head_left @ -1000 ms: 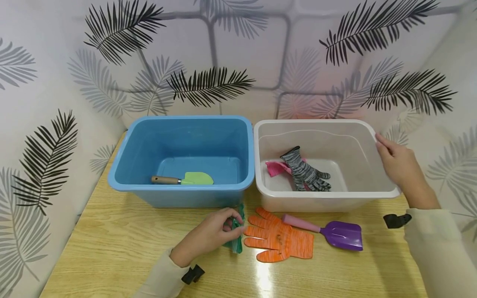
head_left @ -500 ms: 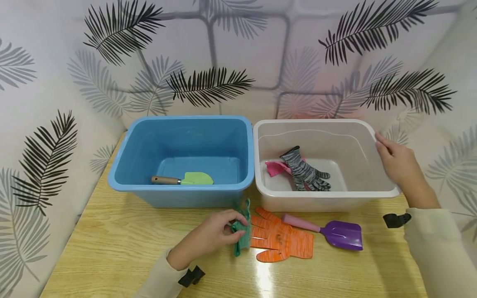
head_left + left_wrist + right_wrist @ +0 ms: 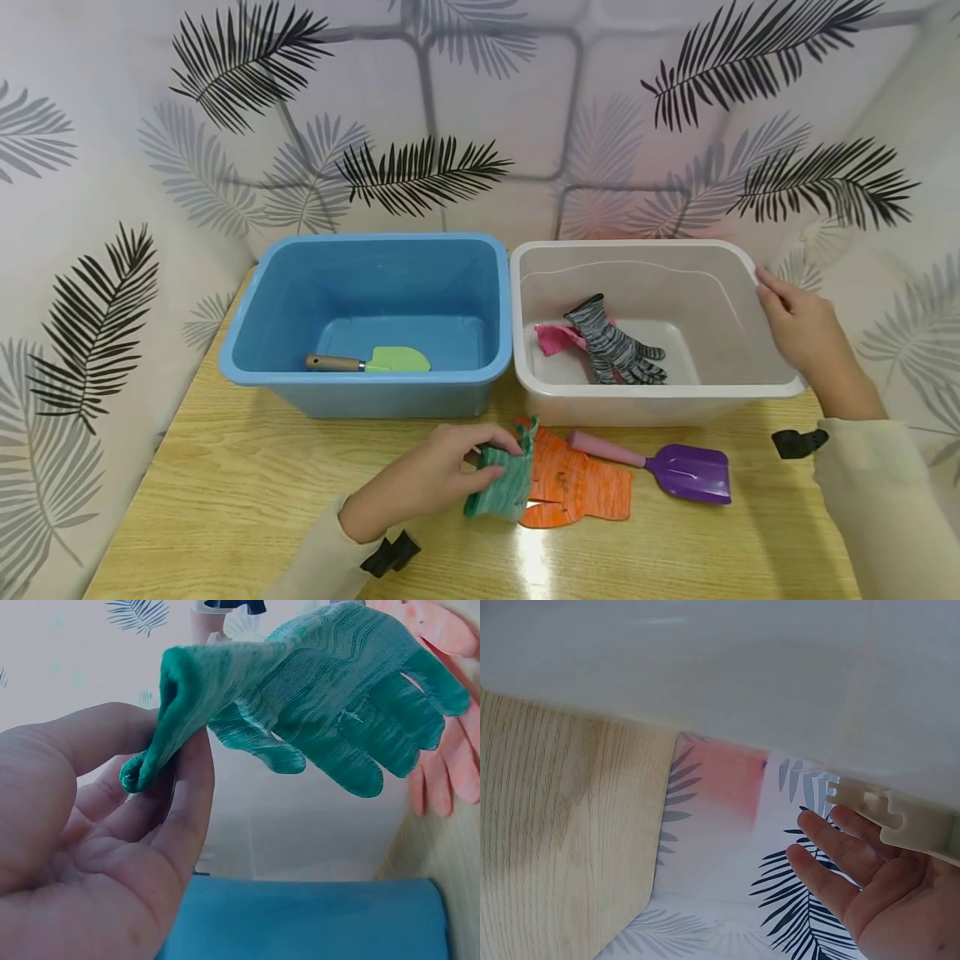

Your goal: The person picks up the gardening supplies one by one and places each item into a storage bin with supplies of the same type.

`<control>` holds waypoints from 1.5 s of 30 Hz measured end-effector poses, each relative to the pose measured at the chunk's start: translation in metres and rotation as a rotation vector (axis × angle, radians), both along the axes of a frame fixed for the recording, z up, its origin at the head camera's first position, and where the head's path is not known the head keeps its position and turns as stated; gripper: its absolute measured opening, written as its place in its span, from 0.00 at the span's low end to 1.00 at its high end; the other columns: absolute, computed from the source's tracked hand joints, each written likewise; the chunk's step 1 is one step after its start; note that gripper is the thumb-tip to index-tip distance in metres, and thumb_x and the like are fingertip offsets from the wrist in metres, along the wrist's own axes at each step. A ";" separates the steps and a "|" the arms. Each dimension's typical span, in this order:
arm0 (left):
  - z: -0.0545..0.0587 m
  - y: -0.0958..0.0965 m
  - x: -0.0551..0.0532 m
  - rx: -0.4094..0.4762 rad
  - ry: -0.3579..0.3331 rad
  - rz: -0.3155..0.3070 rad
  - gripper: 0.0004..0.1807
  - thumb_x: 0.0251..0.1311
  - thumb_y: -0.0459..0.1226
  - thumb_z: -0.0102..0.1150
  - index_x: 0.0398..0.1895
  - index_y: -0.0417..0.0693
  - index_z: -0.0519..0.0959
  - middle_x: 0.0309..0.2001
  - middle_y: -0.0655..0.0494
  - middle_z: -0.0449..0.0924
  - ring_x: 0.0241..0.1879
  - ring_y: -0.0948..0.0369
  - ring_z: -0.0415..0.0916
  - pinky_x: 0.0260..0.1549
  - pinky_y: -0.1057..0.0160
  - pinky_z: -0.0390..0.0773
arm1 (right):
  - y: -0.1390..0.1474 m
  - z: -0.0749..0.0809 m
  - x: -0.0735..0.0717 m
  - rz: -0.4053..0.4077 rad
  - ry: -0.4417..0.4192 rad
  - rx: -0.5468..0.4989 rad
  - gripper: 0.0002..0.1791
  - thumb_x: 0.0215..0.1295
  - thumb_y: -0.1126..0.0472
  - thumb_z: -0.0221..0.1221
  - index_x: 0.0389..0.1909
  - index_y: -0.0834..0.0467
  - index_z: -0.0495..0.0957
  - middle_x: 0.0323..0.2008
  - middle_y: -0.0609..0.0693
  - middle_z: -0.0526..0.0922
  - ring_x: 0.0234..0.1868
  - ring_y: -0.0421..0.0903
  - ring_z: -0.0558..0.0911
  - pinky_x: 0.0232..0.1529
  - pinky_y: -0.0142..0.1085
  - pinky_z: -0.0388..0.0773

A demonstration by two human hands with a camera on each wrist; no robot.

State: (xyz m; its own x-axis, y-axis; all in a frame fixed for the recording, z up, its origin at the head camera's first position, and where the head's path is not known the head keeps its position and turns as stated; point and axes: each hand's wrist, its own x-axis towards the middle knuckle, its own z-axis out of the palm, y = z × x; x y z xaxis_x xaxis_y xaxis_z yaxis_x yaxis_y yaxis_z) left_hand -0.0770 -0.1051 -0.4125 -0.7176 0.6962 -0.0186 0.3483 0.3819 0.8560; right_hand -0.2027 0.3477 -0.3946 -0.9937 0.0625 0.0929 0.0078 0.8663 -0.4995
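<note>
My left hand [image 3: 431,471] pinches a green knitted glove [image 3: 504,482] above the table. The left wrist view shows thumb and fingers at its folded cuff, while the glove's fingers [image 3: 360,742] hang away from the hand. Partly behind the green glove lies an orange glove [image 3: 577,471] on the tabletop. On the right, my right hand [image 3: 813,346] grips the end rim of the white plastic tub [image 3: 660,392]; in the right wrist view its fingers [image 3: 829,847] reach beneath that rim. Inside the tub, a grey-black striped glove [image 3: 611,342] lies over something pink [image 3: 557,338].
A blue tub [image 3: 360,377] stands beside the white one, holding a green hand trowel [image 3: 397,359] with a wooden handle. Right of the orange glove lies a purple scoop [image 3: 690,473] with a pink handle. A leaf-patterned covering [image 3: 420,100] rises behind the tubs.
My left hand has drawn the green glove up and spread it out to the right, so it covers part of the orange glove. The right hand has stayed on the white tub's rim.
</note>
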 end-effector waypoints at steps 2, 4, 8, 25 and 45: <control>0.003 0.003 -0.001 0.010 0.002 0.010 0.11 0.60 0.39 0.52 0.45 0.62 0.73 0.37 0.69 0.75 0.23 0.67 0.66 0.23 0.71 0.72 | 0.000 -0.001 0.000 0.000 -0.001 0.000 0.26 0.68 0.44 0.33 0.65 0.44 0.52 0.61 0.65 0.57 0.56 0.69 0.61 0.48 0.63 0.57; 0.006 0.006 -0.002 0.023 0.009 0.007 0.10 0.60 0.39 0.52 0.44 0.61 0.74 0.40 0.70 0.75 0.30 0.68 0.70 0.31 0.71 0.74 | 0.000 -0.001 0.000 0.000 -0.006 -0.002 0.26 0.68 0.43 0.33 0.65 0.44 0.51 0.61 0.64 0.56 0.55 0.69 0.61 0.48 0.63 0.57; 0.013 0.013 -0.003 0.044 0.050 -0.038 0.08 0.59 0.39 0.53 0.41 0.58 0.74 0.37 0.69 0.77 0.33 0.71 0.73 0.35 0.72 0.75 | -0.001 -0.001 0.001 0.001 -0.017 -0.005 0.26 0.67 0.43 0.33 0.66 0.43 0.50 0.62 0.63 0.55 0.56 0.69 0.59 0.49 0.63 0.56; 0.039 0.045 -0.019 0.100 0.179 -0.085 0.06 0.55 0.40 0.57 0.36 0.57 0.79 0.29 0.71 0.77 0.19 0.72 0.65 0.19 0.75 0.71 | -0.002 0.000 0.005 -0.004 -0.006 0.003 0.26 0.68 0.44 0.32 0.66 0.45 0.51 0.61 0.65 0.56 0.56 0.70 0.60 0.49 0.63 0.56; 0.109 0.101 -0.041 0.198 0.168 -0.187 0.08 0.54 0.34 0.58 0.37 0.46 0.78 0.35 0.61 0.79 0.30 0.74 0.73 0.34 0.76 0.74 | -0.005 0.000 0.008 -0.001 0.024 -0.013 0.26 0.68 0.45 0.33 0.65 0.46 0.52 0.61 0.64 0.57 0.56 0.69 0.60 0.50 0.63 0.56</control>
State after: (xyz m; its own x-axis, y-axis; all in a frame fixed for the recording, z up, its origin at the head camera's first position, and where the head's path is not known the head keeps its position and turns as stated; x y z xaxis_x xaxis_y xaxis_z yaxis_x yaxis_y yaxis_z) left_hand -0.1180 -0.0037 -0.3033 -0.5583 0.7947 0.2384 0.5397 0.1296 0.8318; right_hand -0.1951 0.3431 -0.3947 -0.9912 0.0650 0.1155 -0.0031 0.8599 -0.5105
